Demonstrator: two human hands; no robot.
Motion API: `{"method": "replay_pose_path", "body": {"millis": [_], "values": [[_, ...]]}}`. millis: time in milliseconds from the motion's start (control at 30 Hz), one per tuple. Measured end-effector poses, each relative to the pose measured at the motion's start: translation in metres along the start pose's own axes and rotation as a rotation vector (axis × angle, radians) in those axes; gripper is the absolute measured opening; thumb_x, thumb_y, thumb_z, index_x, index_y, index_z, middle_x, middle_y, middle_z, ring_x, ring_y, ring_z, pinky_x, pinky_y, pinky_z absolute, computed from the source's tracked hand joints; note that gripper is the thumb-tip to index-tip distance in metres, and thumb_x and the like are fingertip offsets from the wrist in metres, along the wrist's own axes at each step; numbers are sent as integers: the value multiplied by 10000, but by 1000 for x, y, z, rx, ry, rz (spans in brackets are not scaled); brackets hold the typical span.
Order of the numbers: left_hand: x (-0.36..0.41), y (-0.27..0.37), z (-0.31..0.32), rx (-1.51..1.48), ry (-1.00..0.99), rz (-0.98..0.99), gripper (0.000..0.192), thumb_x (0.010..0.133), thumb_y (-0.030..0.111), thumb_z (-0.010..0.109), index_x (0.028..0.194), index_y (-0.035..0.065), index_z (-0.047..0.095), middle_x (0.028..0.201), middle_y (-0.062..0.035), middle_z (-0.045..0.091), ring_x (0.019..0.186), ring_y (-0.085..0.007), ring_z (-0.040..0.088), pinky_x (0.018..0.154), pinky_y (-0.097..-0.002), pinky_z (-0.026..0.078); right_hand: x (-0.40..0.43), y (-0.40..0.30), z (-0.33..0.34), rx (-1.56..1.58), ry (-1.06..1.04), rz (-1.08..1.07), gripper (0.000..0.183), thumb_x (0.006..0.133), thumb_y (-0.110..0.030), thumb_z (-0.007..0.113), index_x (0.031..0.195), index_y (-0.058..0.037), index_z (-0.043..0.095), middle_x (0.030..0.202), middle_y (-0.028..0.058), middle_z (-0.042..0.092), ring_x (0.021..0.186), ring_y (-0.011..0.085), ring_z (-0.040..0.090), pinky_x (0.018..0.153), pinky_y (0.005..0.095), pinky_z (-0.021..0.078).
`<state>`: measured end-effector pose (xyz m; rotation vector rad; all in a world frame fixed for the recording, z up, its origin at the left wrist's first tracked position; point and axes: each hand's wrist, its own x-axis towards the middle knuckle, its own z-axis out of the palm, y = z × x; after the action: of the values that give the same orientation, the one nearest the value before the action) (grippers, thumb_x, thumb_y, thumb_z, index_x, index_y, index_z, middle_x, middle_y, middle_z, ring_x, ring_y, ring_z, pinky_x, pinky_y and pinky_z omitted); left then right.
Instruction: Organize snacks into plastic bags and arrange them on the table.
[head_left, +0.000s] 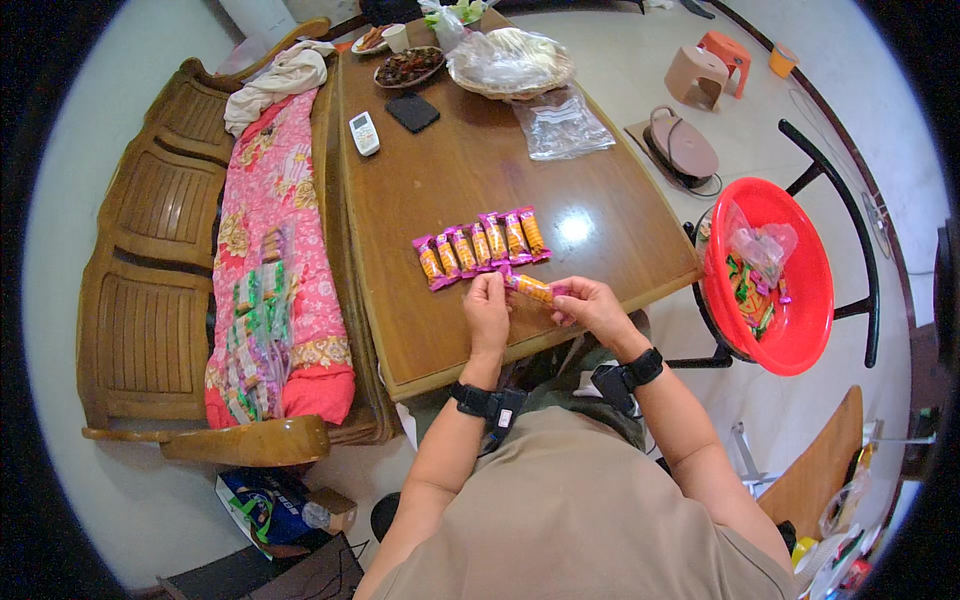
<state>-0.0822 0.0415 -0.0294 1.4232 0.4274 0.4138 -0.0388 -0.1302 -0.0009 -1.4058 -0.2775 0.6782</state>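
Note:
Between my two hands, above the near part of the wooden table (450, 178), is a small snack packet (531, 287) in an orange and purple wrapper. My left hand (487, 306) pinches its left end, and my right hand (590, 306) grips its right end. Just beyond my hands several similar wrapped snack packets (480, 246) lie side by side in a slightly slanting row. The held packet is close to the row's near edge; whether they touch I cannot tell.
Farther up the table are a white remote control (364, 133), a black flat object (412, 112), a dish of dark food (409, 66) and a plastic-covered basket (510, 64). A red plastic basin (814, 300) with wrapped snacks stands right. Left, a wooden bench (150, 330) bears bagged packets (259, 330).

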Motion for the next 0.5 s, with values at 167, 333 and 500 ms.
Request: {"method": "replay_pose_path", "body": {"millis": [167,333,500], "values": [[5,7,-7,23,18,-35,216,957,214,513,828,61,595,679,48,548,584,-23,482,497,-198,400,-3,1,-6,81,106,87,160,895,-117,596,1010,-6,606,825,37,656,674,85,602,580,207,479],[2,3,0,42,-4,-16,213,956,226,510,831,75,595,685,47,550,577,-32,488,493,-200,406,0,4,1,34,105,16,117,893,-121,603,939,-14,606,790,37,652,645,82,585,568,210,471],[1,-3,-1,-6,-11,4,197,955,226,509,856,84,604,708,49,562,580,-41,496,484,-203,407,-1,4,0,-2,88,-22,85,880,-110,617,872,-27,600,765,37,646,620,81,567,563,214,469]]}}
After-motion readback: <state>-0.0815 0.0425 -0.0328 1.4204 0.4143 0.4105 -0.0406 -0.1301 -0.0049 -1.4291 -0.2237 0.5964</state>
